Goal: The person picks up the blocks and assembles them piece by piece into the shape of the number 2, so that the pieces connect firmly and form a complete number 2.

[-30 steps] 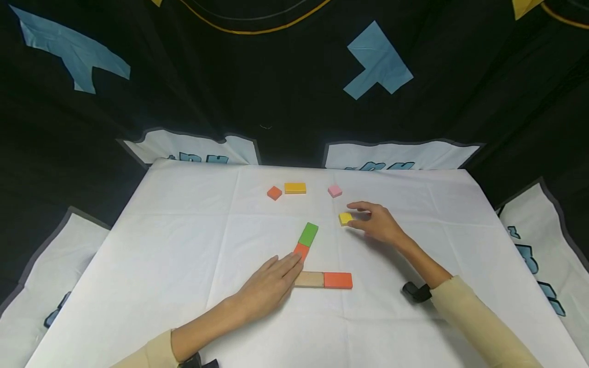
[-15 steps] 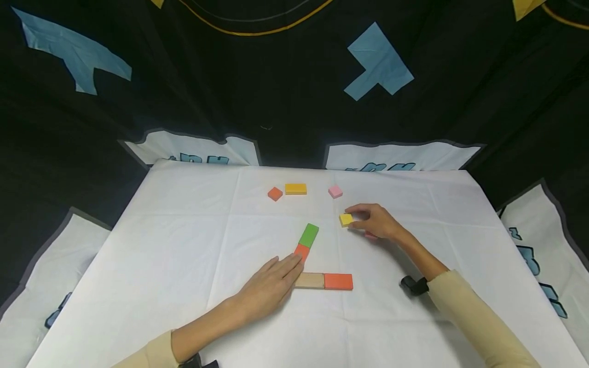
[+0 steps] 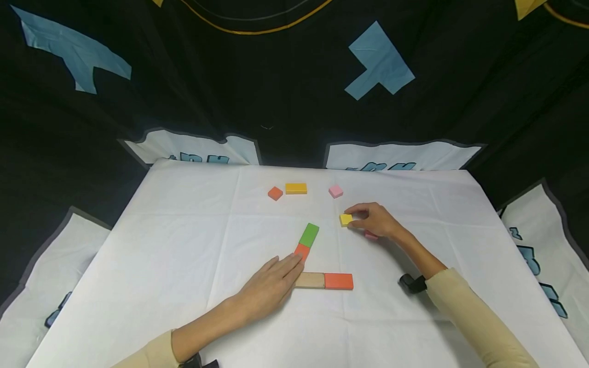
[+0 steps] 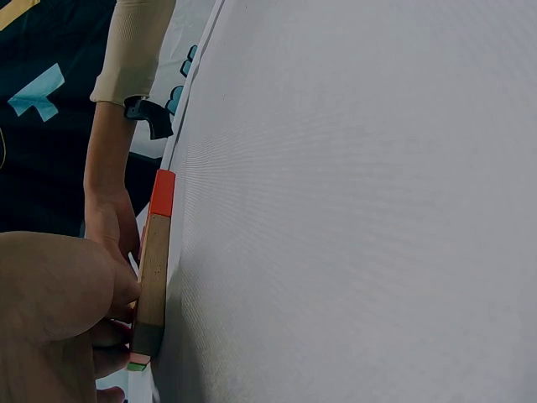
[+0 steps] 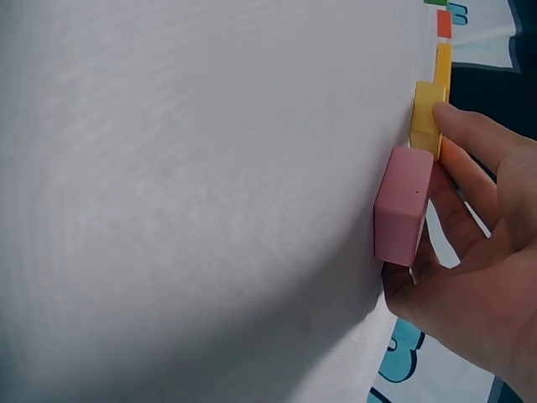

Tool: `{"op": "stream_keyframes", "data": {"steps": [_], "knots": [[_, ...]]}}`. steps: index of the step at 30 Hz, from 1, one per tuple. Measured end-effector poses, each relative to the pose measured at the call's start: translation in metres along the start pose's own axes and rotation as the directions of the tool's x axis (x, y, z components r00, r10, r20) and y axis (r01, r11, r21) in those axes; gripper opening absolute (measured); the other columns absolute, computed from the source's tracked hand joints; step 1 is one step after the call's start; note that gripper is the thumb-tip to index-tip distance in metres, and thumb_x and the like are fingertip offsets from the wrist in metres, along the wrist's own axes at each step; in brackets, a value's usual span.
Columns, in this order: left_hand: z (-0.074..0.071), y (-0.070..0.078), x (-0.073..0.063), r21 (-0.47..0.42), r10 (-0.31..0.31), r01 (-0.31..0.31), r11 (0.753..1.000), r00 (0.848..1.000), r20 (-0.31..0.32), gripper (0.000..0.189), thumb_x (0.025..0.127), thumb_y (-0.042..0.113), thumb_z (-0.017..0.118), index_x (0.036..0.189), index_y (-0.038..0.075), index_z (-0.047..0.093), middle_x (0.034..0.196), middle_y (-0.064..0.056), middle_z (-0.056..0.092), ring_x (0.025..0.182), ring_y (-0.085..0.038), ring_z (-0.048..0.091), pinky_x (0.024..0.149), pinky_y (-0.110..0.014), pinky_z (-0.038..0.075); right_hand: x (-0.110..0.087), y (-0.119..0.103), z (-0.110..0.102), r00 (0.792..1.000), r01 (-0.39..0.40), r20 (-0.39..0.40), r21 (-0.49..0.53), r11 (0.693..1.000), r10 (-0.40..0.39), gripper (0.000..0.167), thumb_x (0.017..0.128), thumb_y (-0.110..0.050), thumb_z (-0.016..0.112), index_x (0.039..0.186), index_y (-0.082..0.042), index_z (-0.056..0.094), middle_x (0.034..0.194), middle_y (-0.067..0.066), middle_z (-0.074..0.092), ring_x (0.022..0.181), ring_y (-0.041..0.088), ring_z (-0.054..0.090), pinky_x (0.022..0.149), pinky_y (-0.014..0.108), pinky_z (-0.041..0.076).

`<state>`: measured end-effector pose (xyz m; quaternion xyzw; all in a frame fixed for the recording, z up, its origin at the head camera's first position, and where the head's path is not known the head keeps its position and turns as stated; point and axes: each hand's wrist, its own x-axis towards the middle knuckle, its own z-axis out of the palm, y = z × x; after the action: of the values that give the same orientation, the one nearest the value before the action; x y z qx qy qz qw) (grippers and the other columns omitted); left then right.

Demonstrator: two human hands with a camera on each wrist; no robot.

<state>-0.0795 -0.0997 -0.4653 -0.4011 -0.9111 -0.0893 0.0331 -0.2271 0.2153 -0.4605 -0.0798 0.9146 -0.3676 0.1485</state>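
With thumb and forefinger my right hand (image 3: 374, 221) pinches a small yellow block (image 3: 345, 220) on the white tabletop. A pink block (image 5: 404, 206) lies under that hand's palm side, mostly hidden in the head view. My left hand (image 3: 269, 286) rests with fairly straight fingers over the meeting ends of two block rows. One row slants away, an orange block (image 3: 301, 250) ending in a green block (image 3: 309, 234). The other runs right, a plain wooden block (image 3: 310, 280) followed by a red-orange block (image 3: 338, 281). The left fingers cover the corner between the rows.
Toward the far edge of the white table (image 3: 152, 245) lie an orange block (image 3: 275, 193), a yellow-orange oblong block (image 3: 296, 188) and a pale pink block (image 3: 336, 191). Black cloth (image 3: 294, 97) hangs beyond the table.
My right hand's forefinger has closed in on the yellow block, and the hand has shifted slightly left, baring part of the pink block beneath. The left hand has stayed in place.
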Motion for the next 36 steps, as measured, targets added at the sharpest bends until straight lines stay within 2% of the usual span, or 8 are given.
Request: {"op": "stream_keyframes", "data": {"steps": [10,17,24,36], "knots": [[0.000,0.000,0.000,0.003,0.004,-0.004,1.000,1.000,-0.009,0.046,0.101,0.017,0.059,0.142,-0.001,0.053,0.149,-0.015,0.047,0.138,-0.027,0.044,0.110,-0.048,0.038,0.002,-0.003,0.004,1.000,0.019,-0.016,-0.045,0.999,-0.020,0.038,0.089,-0.014,0.076,0.126,-0.007,0.069,0.137,0.017,0.058,0.129,0.035,0.048,0.110,0.053,0.037],[-0.001,0.000,-0.001,-0.008,0.002,-0.002,1.000,1.000,-0.009,0.045,0.101,0.017,0.059,0.142,-0.001,0.053,0.150,-0.015,0.047,0.138,-0.027,0.044,0.110,-0.048,0.037,0.004,-0.008,0.009,0.997,0.072,-0.005,-0.041,0.997,-0.072,0.038,0.089,-0.012,0.076,0.126,-0.005,0.069,0.134,0.015,0.061,0.118,0.031,0.051,0.104,0.048,0.042],[0.000,0.000,-0.001,0.001,0.001,-0.001,1.000,1.000,-0.012,0.046,0.101,0.017,0.059,0.142,0.000,0.053,0.149,-0.014,0.047,0.138,-0.027,0.044,0.110,-0.048,0.037,0.010,-0.019,0.016,0.994,0.107,0.019,-0.045,0.993,-0.106,0.036,0.089,-0.011,0.075,0.124,-0.006,0.070,0.132,0.014,0.062,0.127,0.031,0.049,0.111,0.051,0.035],[0.000,0.000,0.000,0.019,0.002,-0.002,1.000,1.000,-0.002,0.045,0.101,0.018,0.059,0.142,0.000,0.053,0.149,-0.014,0.048,0.138,-0.026,0.044,0.110,-0.047,0.038,0.019,-0.037,0.029,0.984,0.179,0.023,-0.034,0.983,-0.179,0.033,0.089,-0.010,0.076,0.121,-0.004,0.071,0.123,0.011,0.067,0.119,0.028,0.053,0.108,0.048,0.040]]}}
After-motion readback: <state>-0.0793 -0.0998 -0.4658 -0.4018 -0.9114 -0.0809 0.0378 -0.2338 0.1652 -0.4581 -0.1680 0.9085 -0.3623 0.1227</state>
